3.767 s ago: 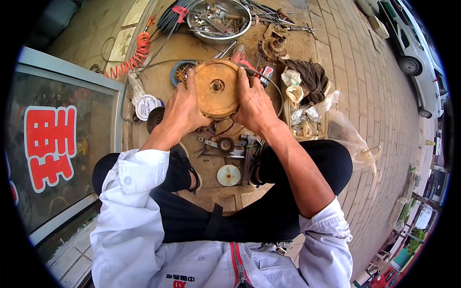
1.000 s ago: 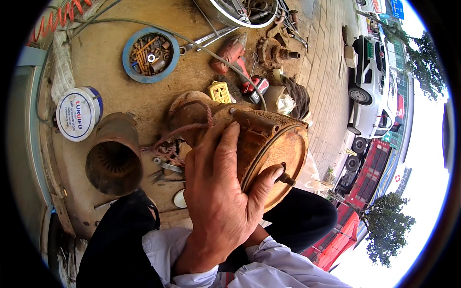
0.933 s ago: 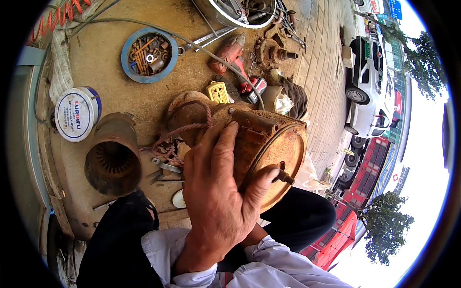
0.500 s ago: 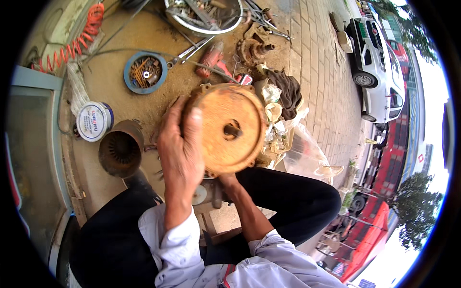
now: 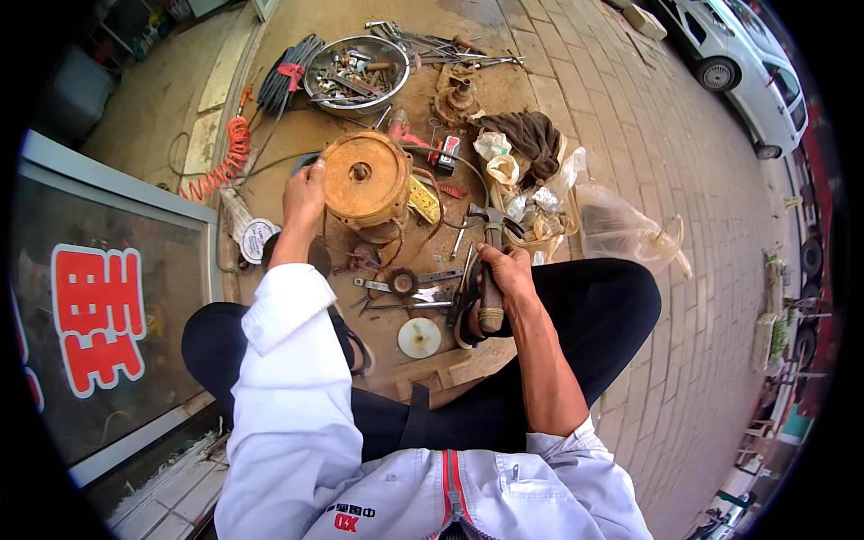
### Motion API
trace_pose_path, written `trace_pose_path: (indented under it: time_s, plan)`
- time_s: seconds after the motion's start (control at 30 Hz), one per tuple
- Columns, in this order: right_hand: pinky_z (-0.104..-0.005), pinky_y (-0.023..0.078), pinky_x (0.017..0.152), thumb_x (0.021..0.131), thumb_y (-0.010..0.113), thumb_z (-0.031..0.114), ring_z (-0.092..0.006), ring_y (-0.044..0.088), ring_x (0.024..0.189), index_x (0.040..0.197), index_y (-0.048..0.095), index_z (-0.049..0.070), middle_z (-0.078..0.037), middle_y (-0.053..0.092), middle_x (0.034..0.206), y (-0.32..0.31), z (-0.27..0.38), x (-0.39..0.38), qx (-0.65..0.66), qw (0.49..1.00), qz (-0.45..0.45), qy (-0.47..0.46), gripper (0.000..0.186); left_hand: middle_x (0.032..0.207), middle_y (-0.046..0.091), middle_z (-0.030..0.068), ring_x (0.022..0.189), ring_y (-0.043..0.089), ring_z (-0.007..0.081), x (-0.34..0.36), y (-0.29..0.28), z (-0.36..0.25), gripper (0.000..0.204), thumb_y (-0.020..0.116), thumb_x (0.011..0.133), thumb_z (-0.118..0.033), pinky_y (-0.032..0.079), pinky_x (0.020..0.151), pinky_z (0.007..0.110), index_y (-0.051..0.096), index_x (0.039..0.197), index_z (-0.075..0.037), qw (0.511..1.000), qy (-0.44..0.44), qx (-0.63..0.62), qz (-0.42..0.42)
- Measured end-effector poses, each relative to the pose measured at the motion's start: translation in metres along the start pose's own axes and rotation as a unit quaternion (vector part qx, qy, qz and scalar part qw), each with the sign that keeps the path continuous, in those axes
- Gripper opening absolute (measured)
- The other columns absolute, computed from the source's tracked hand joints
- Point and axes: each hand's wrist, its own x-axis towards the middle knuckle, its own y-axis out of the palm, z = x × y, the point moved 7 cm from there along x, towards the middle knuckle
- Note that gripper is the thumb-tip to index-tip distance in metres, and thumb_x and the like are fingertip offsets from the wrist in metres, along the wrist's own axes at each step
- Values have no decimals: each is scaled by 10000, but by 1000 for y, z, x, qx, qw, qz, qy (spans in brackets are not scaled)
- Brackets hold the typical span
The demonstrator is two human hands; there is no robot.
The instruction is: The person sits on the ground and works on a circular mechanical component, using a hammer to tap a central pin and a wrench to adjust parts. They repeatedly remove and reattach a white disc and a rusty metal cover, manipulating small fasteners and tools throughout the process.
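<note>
The motor (image 5: 367, 189) stands upright, apparently on the ground (image 5: 297, 135), ahead and to the left of our hammer (image 5: 492, 238), shaft end (image 5: 360, 171) facing up at us. Our left grip (image 5: 304, 193) is nearer, partly spread, grasping its left rim. Our right grip (image 5: 508, 268) is clenched round the hammer, whose length points away from us, apart from the motor.

From my remote seat I see a dusty brown floor (image 5: 310, 135) meeting tan rectangular brick paving (image 5: 684, 297), which spreads away to the right. On the left I have a grey metal-framed glass panel (image 5: 175, 270) bearing red white-edged lettering (image 5: 99, 319). A white car (image 5: 751, 72) stands upper right, in daylight.
</note>
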Motion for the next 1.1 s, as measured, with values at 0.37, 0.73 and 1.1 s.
trace_pose_path:
  time_s: [0.37,0.73,1.1]
  plan:
    - [-441,522,998,797,834,292,-400,683,1175,1201,697,-102,-289,702,1244,33,-137,10,-245,961,12,125,580,1645,233,335,1533,270,461,-75,3,-117,1490,1010,516,-377,282,1266,481,108,1662,-74,835,238,439,230]
    - [-425,547,897,787,845,269,-343,740,1006,1080,734,-110,-269,754,1049,42,-117,15,-247,965,-6,88,491,1654,212,317,1536,277,440,-67,26,-116,1508,1024,492,-391,293,1265,448,127,1636,12,857,241,407,203]
    - [-486,548,719,993,604,88,-486,704,844,1347,480,28,-303,688,888,83,143,-58,-185,904,60,-380,380,1588,308,387,1498,353,451,-28,19,-72,1618,1038,438,-467,336,1235,391,83,1565,194,920,150,311,188]
